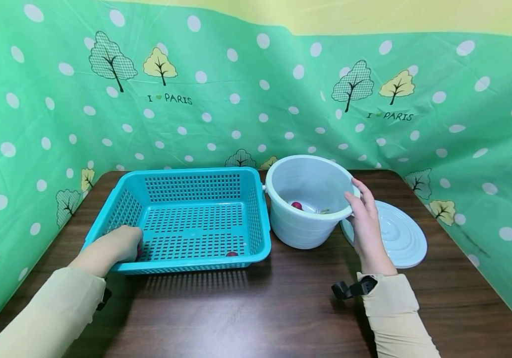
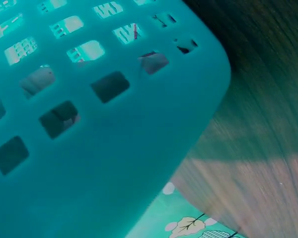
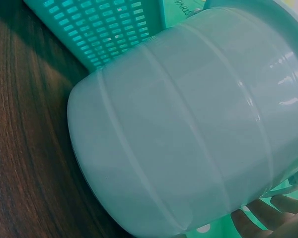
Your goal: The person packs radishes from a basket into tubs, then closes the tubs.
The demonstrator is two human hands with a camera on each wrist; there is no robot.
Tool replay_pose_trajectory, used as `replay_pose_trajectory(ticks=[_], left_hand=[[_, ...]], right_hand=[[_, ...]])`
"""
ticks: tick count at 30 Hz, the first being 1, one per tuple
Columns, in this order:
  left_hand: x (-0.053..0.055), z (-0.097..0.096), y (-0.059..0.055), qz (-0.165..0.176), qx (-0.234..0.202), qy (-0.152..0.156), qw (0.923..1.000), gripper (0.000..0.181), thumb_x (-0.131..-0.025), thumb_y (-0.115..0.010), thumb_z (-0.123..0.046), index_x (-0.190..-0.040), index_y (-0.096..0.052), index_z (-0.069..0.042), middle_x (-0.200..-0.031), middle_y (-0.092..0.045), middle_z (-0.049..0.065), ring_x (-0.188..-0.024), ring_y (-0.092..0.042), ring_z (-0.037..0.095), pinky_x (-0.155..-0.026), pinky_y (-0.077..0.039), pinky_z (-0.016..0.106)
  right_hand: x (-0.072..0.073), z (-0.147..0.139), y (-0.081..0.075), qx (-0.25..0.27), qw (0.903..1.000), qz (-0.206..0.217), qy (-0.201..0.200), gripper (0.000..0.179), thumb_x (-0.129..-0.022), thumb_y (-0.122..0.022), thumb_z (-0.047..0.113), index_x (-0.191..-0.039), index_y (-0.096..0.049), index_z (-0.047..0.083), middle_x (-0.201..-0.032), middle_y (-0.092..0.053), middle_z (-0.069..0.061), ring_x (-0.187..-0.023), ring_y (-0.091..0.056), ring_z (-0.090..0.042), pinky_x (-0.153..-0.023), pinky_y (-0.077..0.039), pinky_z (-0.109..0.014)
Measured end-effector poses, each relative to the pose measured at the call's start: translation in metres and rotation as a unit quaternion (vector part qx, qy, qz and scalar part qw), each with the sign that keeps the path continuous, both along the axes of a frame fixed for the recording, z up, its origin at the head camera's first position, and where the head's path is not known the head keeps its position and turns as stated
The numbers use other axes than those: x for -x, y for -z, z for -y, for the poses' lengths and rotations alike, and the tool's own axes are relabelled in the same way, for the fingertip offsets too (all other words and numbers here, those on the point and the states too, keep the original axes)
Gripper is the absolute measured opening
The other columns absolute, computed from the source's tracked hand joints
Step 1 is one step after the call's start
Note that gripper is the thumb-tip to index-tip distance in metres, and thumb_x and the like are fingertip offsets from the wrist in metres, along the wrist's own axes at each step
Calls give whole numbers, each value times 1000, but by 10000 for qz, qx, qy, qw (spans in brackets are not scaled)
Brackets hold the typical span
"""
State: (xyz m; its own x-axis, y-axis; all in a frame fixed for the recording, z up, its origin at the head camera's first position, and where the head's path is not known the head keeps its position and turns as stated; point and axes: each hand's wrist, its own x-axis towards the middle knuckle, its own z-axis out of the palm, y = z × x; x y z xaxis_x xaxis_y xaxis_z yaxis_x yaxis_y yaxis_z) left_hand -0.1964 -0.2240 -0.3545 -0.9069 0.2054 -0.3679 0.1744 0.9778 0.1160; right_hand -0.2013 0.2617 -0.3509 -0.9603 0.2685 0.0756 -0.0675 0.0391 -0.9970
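Note:
My left hand (image 1: pixel 124 242) reaches into the near left corner of the turquoise plastic basket (image 1: pixel 262 248). Its fingers are curled at a small red round thing, of which only a sliver shows beside them. Another small red round thing (image 1: pixel 231 254) lies near the basket's front right corner, partly hidden by the rim. To the right stands a pale blue bucket (image 1: pixel 302 229). My right hand (image 1: pixel 365 219) grips its right rim, thumb at the edge. Inside the bucket are a red round thing (image 1: pixel 297 205) and a small yellowish-green piece (image 1: pixel 324 211). In the left wrist view, basket wall hides most of the hand.
A round pale blue lid (image 1: pixel 401 233) lies flat on the dark wooden table (image 1: pixel 238 318), right of the bucket and partly behind my right hand. A green dotted curtain (image 1: pixel 247 64) hangs at the back and both sides. Basket and bucket stand almost touching.

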Motion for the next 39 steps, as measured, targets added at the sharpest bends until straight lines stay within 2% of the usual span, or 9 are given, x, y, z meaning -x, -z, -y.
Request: replay_pose_trajectory(ticks=[5,10,15,20,24,27,32,39], left_hand=[[1,1,0,96,-225,-64,9997,5,-84,-70,1,-89,-70,-1,-77,-61,7,-68,-53,21,-61,-45,31],[2,4,2,269,-732,-25,9970,12,-82,-74,-7,-93,-70,-5,-86,-65,5,-76,-54,20,-67,-47,34],[2,4,3,422,-1436,119,9887,19,-84,-76,-15,-100,-71,-5,-86,-65,3,-79,-54,20,-70,-48,36],[1,-3,0,401,-1874,35,9815,29,-83,-78,-20,-105,-69,-4,-91,-65,4,-83,-55,20,-71,-47,35],[-2,-12,-3,430,-2357,-85,9708,34,-84,-79,-24,-109,-68,-3,-94,-66,6,-75,-56,19,-64,-49,34],[-5,-19,-5,308,-2594,-42,9653,36,-84,-80,-27,-110,-69,-4,-95,-67,6,-74,-56,19,-63,-50,32],[-8,-26,-8,-37,-2727,179,9619,37,-83,-80,-30,-110,-72,-6,-98,-71,5,-89,-56,20,-68,-50,31],[-8,-33,-9,-207,-3105,37,9503,41,-85,-78,-34,-115,-71,-6,-100,-72,6,-89,-61,21,-69,-53,32]], right_hand=[[-1,0,0,26,10000,-32,4,54,-102,-48,36,-154,-32,29,-158,-29,-5,-132,-39,-20,-110,-28,-48],[-1,0,0,42,10000,-16,20,54,-102,-47,36,-154,-32,29,-157,-29,-5,-132,-39,-20,-112,-28,-49],[-2,-1,0,52,10000,-15,41,54,-102,-47,36,-154,-32,29,-158,-29,-5,-133,-39,-20,-113,-27,-49],[-2,-1,0,36,10000,-25,31,54,-102,-47,36,-154,-32,29,-158,-29,-5,-132,-39,-20,-112,-28,-49],[-2,0,0,5,10000,6,18,54,-103,-47,36,-154,-32,29,-158,-28,-5,-131,-39,-19,-110,-29,-45],[-2,1,-1,7,10000,30,29,54,-103,-47,36,-154,-32,29,-157,-29,-5,-131,-40,-19,-107,-31,-41],[-2,2,-1,25,10000,48,51,54,-102,-47,37,-153,-32,29,-157,-30,-5,-131,-39,-19,-106,-31,-40],[-1,1,-1,-13,10000,15,38,54,-102,-47,36,-154,-32,29,-156,-30,-5,-130,-40,-19,-106,-32,-40]])
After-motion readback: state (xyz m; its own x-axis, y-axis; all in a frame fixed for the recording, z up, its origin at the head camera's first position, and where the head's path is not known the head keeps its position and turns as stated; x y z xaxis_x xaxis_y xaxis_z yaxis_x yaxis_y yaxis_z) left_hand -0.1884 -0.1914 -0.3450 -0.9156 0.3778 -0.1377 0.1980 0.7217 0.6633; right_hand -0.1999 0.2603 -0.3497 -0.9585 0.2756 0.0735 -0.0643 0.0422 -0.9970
